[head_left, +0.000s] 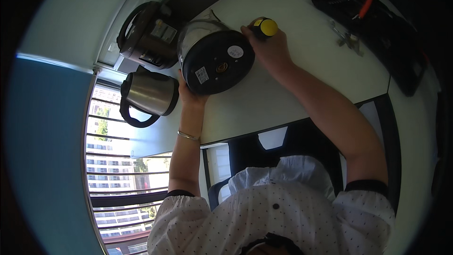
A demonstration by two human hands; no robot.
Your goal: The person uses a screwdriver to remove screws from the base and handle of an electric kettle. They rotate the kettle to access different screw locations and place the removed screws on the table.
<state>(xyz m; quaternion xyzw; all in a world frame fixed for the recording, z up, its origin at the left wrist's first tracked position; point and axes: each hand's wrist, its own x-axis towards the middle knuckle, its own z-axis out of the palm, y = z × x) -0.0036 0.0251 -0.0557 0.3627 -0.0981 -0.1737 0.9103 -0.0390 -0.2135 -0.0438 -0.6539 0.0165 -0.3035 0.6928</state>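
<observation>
Pot point(218, 63) tipped, tool point(268, 27) in my grip

I have the pot leaning over on its side, up above the white table point(250, 108), so its round black bottom faces me. There is a round white sticker on the bottom, a small square one too, and a gold ring in the middle. Behind that, the pot's side is pale and shiny. My left hand point(192, 93) clasps the pot at its low left edge. Most of those fingers hide behind it, so I can't tell how far apart they are. My right hand point(273, 49) is wrapped around the tool, which is black with a fat yellow end. That hand is just beside the pot's right edge. I can't tell if it touches the pot, and I can't see the tool's other end.

To the left of the pot is a silver kettle point(153, 93) with a black handle. Above the kettle is a big dark cooker point(153, 40). Far over on the right lies a long black case point(394, 42), with a red thing point(366, 6) in it. Some metal bits point(349, 41) lie beside the case. A thin silver bracelet point(188, 135) goes around my left wrist.
</observation>
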